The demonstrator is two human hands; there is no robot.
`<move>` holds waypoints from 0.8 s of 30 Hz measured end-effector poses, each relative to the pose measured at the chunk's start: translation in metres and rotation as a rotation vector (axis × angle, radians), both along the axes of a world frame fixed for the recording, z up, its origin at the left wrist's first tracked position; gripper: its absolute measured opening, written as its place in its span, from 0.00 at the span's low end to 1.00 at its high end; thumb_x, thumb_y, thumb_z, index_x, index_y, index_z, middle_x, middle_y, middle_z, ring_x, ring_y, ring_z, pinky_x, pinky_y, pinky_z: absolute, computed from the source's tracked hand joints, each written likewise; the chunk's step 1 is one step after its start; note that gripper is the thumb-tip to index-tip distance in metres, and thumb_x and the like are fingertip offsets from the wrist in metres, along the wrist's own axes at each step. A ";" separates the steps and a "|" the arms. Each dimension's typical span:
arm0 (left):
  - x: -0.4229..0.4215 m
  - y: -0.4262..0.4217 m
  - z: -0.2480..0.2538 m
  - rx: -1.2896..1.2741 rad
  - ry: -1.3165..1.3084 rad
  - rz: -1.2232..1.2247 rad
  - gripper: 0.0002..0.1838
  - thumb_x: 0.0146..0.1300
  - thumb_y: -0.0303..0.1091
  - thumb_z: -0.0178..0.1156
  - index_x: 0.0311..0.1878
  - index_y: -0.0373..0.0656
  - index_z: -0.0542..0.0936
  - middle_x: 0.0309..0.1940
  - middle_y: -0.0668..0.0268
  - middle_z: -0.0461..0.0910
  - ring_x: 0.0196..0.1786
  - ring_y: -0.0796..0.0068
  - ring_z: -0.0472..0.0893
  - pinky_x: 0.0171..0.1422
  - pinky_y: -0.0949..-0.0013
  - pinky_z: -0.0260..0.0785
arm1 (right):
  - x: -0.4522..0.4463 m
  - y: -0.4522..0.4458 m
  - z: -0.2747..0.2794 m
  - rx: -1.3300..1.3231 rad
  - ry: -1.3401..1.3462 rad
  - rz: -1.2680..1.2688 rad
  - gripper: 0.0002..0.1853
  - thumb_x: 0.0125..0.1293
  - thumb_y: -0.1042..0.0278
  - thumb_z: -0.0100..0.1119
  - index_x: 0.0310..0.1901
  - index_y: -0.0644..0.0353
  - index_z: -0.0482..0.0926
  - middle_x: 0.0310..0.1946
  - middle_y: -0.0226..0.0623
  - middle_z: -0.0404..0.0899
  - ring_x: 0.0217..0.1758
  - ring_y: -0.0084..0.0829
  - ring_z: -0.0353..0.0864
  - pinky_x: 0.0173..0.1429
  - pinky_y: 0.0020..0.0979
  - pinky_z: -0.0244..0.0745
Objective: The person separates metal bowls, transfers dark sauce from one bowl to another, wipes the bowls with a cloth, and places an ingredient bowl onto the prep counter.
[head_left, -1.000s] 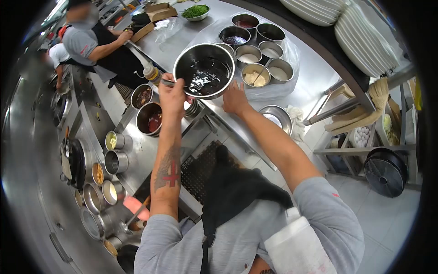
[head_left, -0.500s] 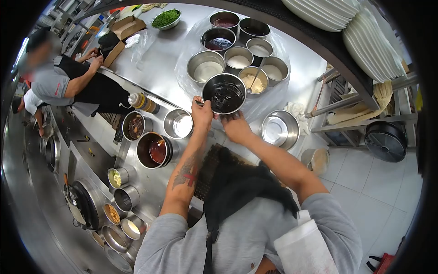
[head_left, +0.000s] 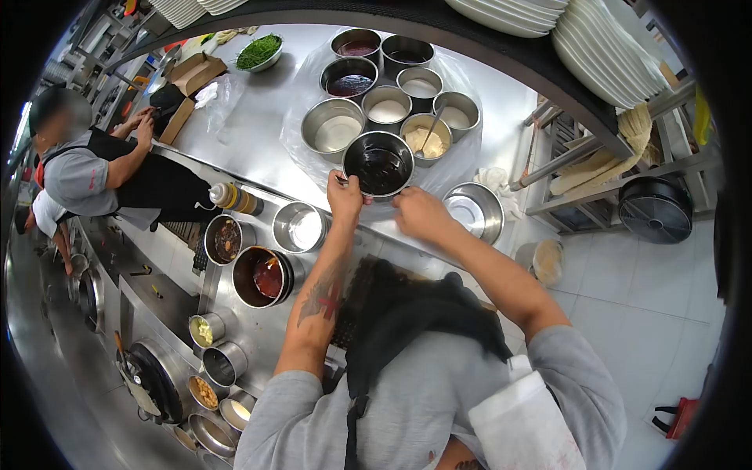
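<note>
One left hand (head_left: 346, 197) grips pot (head_left: 379, 166) | right hand (head_left: 423, 213) shifted rightward, grip unclear

"How many containers are grouped on the plastic sheet (head_left: 468, 149)?"

"Eight round metal containers (head_left: 315, 119) are counted, and one spoon (head_left: 432, 132) is seen in them."

"And nearest the viewer?"

"One pot (head_left: 379, 143) is shown, with one left hand (head_left: 345, 193) and one right hand (head_left: 423, 213) at it."

"Elsewhere on the worktop (head_left: 266, 102)?"

"One bowl (head_left: 268, 65) of greens (head_left: 258, 50) and one metal bowl (head_left: 490, 208) are counted."
</note>
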State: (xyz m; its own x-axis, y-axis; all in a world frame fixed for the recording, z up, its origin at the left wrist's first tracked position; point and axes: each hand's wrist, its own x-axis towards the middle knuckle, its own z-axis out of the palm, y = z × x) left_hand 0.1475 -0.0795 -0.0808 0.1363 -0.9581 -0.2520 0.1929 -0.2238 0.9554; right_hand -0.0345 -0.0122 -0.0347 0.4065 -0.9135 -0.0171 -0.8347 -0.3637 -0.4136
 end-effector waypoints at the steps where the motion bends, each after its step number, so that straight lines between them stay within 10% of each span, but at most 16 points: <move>1: -0.002 -0.002 -0.003 -0.002 0.007 -0.008 0.11 0.69 0.24 0.56 0.44 0.41 0.62 0.23 0.58 0.77 0.15 0.70 0.77 0.15 0.67 0.71 | -0.005 -0.005 0.020 -0.002 0.007 -0.008 0.14 0.61 0.66 0.61 0.45 0.65 0.82 0.43 0.48 0.85 0.53 0.50 0.82 0.61 0.46 0.76; 7: 0.018 -0.004 0.017 0.198 -0.049 -0.156 0.24 0.65 0.33 0.69 0.54 0.37 0.66 0.36 0.51 0.80 0.29 0.66 0.83 0.29 0.66 0.80 | -0.114 -0.091 0.047 -0.114 -0.056 -0.850 0.16 0.65 0.67 0.51 0.48 0.66 0.82 0.44 0.59 0.84 0.51 0.54 0.84 0.57 0.50 0.78; 9: 0.054 -0.006 0.005 -0.081 -0.694 -0.429 0.27 0.61 0.37 0.73 0.56 0.33 0.72 0.42 0.51 0.83 0.35 0.66 0.84 0.41 0.67 0.79 | -0.139 -0.106 0.045 -0.105 -0.041 -0.796 0.18 0.65 0.66 0.51 0.50 0.66 0.82 0.46 0.57 0.84 0.53 0.53 0.84 0.59 0.48 0.78; 15: 0.005 -0.060 0.124 -0.478 -0.733 -0.201 0.18 0.65 0.42 0.67 0.44 0.33 0.84 0.39 0.49 0.87 0.45 0.54 0.87 0.49 0.59 0.78 | -0.162 -0.184 0.026 -0.121 0.077 -0.663 0.19 0.66 0.62 0.54 0.52 0.64 0.82 0.52 0.51 0.84 0.57 0.50 0.83 0.63 0.44 0.77; 21: -0.060 -0.146 0.071 -0.335 -1.232 -0.514 0.23 0.69 0.46 0.59 0.42 0.28 0.84 0.41 0.41 0.85 0.49 0.45 0.86 0.57 0.54 0.77 | -0.175 -0.219 0.025 0.006 0.241 -0.714 0.17 0.64 0.58 0.63 0.49 0.62 0.85 0.49 0.51 0.85 0.55 0.48 0.85 0.60 0.44 0.80; 24: -0.079 -0.158 0.061 -0.094 -1.263 -0.467 0.24 0.68 0.45 0.59 0.50 0.28 0.82 0.51 0.39 0.83 0.56 0.42 0.82 0.63 0.45 0.72 | -0.195 -0.233 -0.010 -0.450 0.231 -0.539 0.09 0.57 0.68 0.63 0.38 0.61 0.85 0.37 0.49 0.86 0.44 0.48 0.87 0.49 0.44 0.82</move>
